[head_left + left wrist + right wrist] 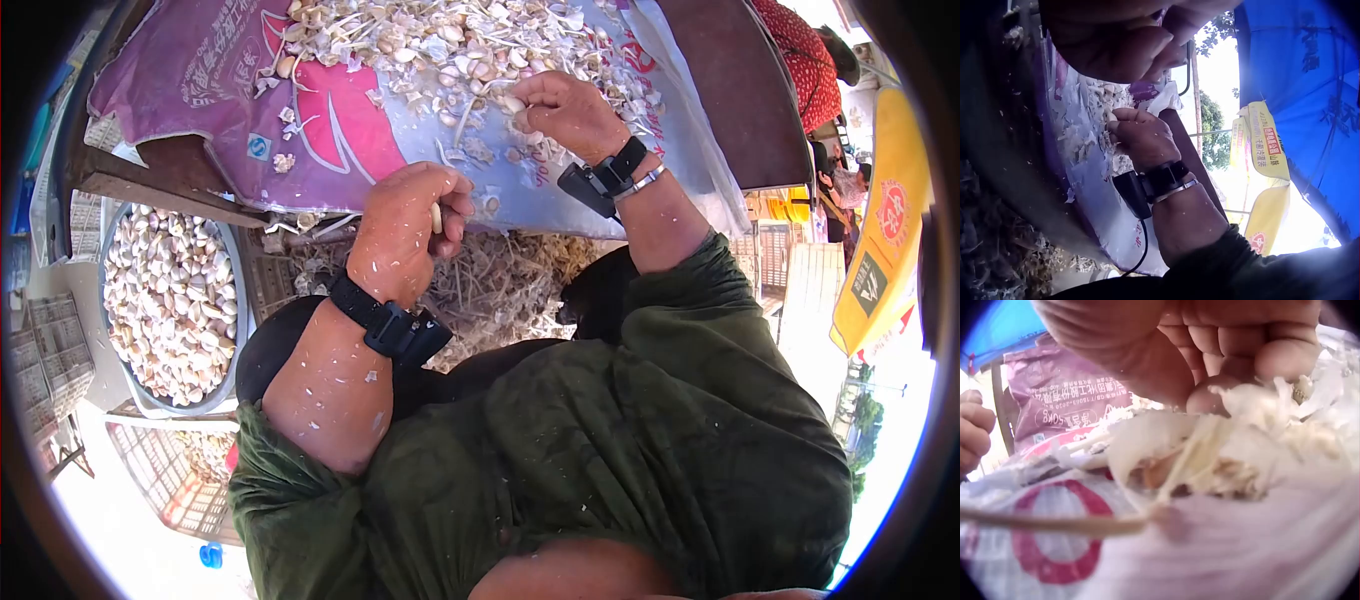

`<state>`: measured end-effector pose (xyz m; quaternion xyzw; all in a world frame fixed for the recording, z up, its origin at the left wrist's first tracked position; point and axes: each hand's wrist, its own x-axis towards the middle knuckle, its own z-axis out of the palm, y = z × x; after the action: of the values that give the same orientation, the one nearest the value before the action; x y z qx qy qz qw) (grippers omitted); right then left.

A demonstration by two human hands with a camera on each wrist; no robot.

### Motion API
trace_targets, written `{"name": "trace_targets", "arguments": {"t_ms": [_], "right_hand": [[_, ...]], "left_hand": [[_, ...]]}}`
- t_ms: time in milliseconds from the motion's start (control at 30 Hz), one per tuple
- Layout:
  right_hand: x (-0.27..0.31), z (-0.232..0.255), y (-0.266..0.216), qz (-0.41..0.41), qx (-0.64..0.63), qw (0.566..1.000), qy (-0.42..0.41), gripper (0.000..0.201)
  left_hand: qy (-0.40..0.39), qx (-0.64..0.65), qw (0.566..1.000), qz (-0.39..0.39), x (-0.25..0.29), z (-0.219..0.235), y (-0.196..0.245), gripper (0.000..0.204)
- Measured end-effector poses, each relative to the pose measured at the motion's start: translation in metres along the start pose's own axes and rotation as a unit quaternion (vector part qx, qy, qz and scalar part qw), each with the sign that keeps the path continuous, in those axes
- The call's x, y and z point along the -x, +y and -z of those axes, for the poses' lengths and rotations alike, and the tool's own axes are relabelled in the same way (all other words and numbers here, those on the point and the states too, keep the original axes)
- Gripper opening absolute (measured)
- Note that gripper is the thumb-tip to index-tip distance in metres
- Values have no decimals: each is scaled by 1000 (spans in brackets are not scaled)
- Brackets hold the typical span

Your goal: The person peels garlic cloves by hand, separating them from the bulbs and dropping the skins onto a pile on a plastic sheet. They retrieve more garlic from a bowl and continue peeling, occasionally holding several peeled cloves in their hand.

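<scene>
My left hand (405, 225) is held over the near edge of the sacking, fingers curled in around a pale garlic clove (436, 218). Farther out and to the right, my right hand (572, 115) reaches down to the heap of garlic cloves and skins (420, 45). Its thumb and index finger pinch a whitish garlic clove (513, 103) at the edge of that heap. In the right wrist view, papery garlic skin (1247, 403) lies right at the fingertips, and a large blurred piece fills the foreground.
Printed purple and silver sacking (240, 140) covers the work surface. At the left stands a round tub (243, 310) full of cloves, with a plastic crate (150, 470) nearer me. Dry stalks and husks (510, 290) lie below the table edge. A person in red (800, 65) is at the far right.
</scene>
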<state>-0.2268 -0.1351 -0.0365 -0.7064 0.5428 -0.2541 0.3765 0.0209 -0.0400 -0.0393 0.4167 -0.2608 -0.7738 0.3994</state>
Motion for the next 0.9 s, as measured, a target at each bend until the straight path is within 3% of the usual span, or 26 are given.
{"name": "trace_targets", "arguments": {"t_ms": [33,100,167,233,267,300,367,400,467,500,567,633,667,700,833,900], "right_hand": [[16,-2,-20,-27,-143,989,-18,27],[40,-10,-51,-29,-140,988,-55,26],[41,-12,-58,-27,-134,986,-91,24],[38,-13,-56,69,-61,995,-49,22],[20,-12,-32,148,-18,988,44,22],[2,-3,-21,222,91,967,83,29],[-29,8,3,162,224,956,94,38],[-37,5,4,164,224,956,96,38],[-60,-11,8,162,357,917,79,42],[-71,-22,12,236,361,901,45,38],[-76,-47,11,304,423,851,69,39],[-79,-64,4,299,403,865,0,45],[-67,-66,-20,247,341,907,-17,41],[-65,-66,-19,244,342,907,-16,41],[-60,-54,-3,338,203,919,5,34],[-60,-45,-1,205,189,960,14,32]], "left_hand": [[-1,-2,1000,1,-1,-4,-1,23],[-14,84,993,80,-3,-12,-1,25],[-30,119,989,89,-3,-18,-2,26],[-43,155,982,99,-5,-17,-6,27],[-47,154,982,100,-8,-12,-9,26],[-52,151,982,101,-10,-8,-10,25],[-63,148,983,91,-13,1,-13,24],[-73,147,983,83,-13,4,-13,23],[-46,140,986,78,-13,2,-8,23],[-20,135,988,78,-14,1,-6,22],[-3,130,989,74,-16,1,0,22],[7,123,990,68,-23,1,3,21],[18,131,989,62,-25,2,4,21],[30,140,988,56,-27,3,4,21],[52,137,987,67,-31,2,3,20],[55,136,988,58,-33,3,1,19]]}}
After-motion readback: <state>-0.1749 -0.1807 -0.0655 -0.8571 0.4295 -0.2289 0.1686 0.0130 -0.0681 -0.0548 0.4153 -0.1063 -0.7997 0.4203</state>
